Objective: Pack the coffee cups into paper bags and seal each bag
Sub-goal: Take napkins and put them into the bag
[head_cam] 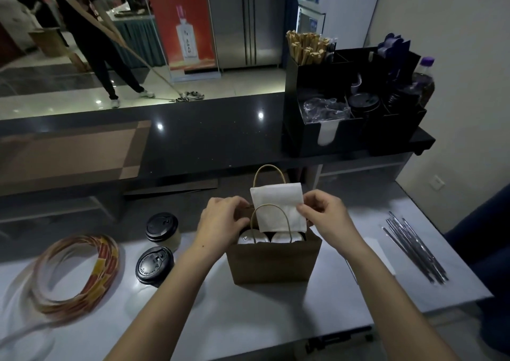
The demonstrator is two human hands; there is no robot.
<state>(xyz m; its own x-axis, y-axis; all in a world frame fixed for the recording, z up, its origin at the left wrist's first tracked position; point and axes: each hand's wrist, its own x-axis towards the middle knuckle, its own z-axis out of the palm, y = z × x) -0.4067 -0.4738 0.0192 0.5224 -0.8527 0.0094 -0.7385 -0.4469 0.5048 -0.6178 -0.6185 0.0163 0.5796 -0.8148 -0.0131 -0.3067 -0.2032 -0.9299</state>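
White desk [248, 313] carries the brown paper bag [273, 264] at its centre, two white-lidded cups [255, 236] inside; I see my left grip [223, 217] curled on the bag's left rim; my right grip [323, 213] pinches a white napkin [278, 200] above the mouth; two black-lidded cups [154, 264] stand left.

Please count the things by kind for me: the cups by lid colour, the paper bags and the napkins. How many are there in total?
paper bag: 1
white-lid cups, inside the paper bag: 2
black-lid cups, outside it: 2
napkin: 1
Total: 6
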